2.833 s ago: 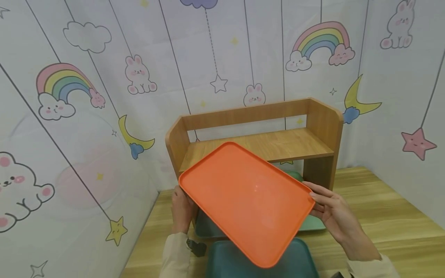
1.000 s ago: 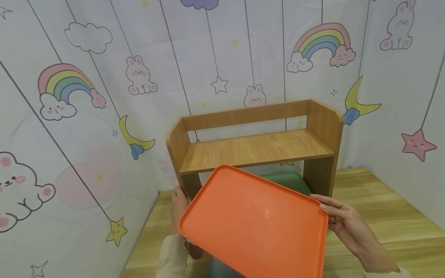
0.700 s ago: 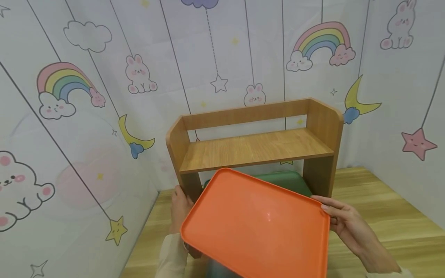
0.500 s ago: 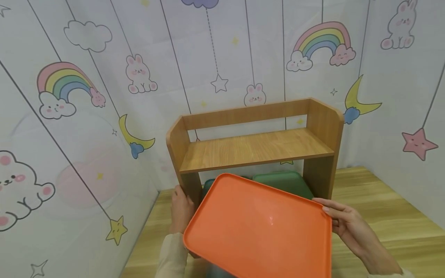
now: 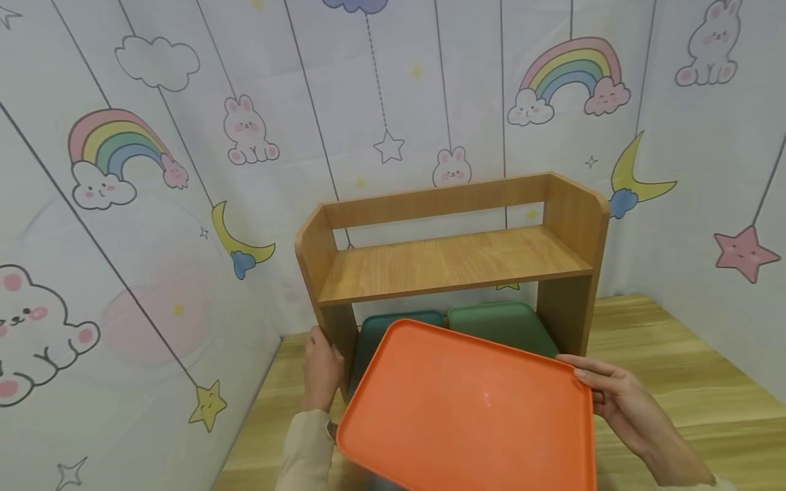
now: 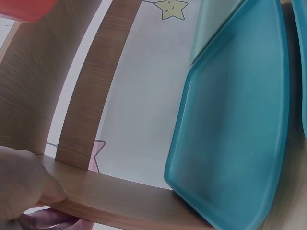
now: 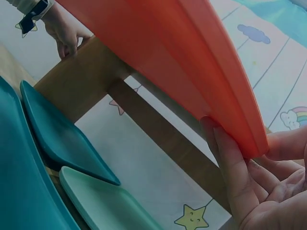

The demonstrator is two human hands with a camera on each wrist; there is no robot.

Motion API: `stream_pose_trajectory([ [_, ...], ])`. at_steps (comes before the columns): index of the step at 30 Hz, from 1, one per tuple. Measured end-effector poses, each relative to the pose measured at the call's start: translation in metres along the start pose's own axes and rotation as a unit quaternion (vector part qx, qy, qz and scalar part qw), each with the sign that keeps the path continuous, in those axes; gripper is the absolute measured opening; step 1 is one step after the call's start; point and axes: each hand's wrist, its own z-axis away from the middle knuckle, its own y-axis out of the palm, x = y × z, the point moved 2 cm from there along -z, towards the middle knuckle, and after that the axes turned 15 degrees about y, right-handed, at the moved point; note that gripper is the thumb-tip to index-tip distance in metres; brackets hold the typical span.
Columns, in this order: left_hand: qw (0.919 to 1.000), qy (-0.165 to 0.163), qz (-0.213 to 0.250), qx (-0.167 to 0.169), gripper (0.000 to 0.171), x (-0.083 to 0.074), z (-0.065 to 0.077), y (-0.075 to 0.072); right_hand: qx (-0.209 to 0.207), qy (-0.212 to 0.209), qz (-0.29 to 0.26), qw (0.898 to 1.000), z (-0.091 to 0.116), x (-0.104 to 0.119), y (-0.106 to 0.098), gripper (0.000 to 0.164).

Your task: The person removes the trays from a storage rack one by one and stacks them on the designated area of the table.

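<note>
My right hand pinches an orange tray by its right corner, thumb on one face and fingers on the other. The tray hangs tilted in front of a wooden desktop shelf. At the shelf's left side panel, my left hand grips the edge; in the left wrist view its thumb and fingers lie on either side of the board. Beneath the shelf board lie a teal tray on the left and a light green tray on the right, both partly hidden in the head view.
Another teal tray lies nearer the person on the wooden table, mostly covered by the orange tray in the head view. A white backdrop with cartoon drawings stands behind and on both sides.
The orange tray has come down and toward the person, off the shelf board's front, turning slightly. My right hand has moved down and right with it. My left hand has stayed by the shelf's side.
</note>
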Motion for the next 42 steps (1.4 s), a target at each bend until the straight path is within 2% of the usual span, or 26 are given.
stream_pose_trajectory([
  [8, 0.9999, -0.012, -0.002, 0.009, 0.029, -0.002, 0.001, 0.0, -0.014, 0.023, 0.002, 1.0, 0.002, -0.004, -0.007, 0.042],
  [17, 0.9998, -0.018, -0.001, 0.007, 0.029, -0.003, 0.001, 0.0, -0.016, 0.028, 0.007, 0.999, 0.003, -0.009, -0.015, 0.041],
  [23, 0.9993, -0.03, 0.0, 0.022, 0.03, -0.002, -0.001, 0.0, -0.033, 0.042, 0.034, 0.998, 0.002, -0.014, -0.02, 0.039],
  [32, 0.999, -0.035, -0.001, 0.028, 0.031, -0.004, 0.0, -0.002, -0.052, 0.065, 0.067, 0.994, -0.002, -0.021, -0.025, 0.037],
  [42, 0.9998, -0.018, -0.01, 0.008, 0.028, -0.005, 0.0, -0.001, -0.068, 0.105, 0.095, 0.987, -0.008, -0.03, -0.027, 0.033],
])
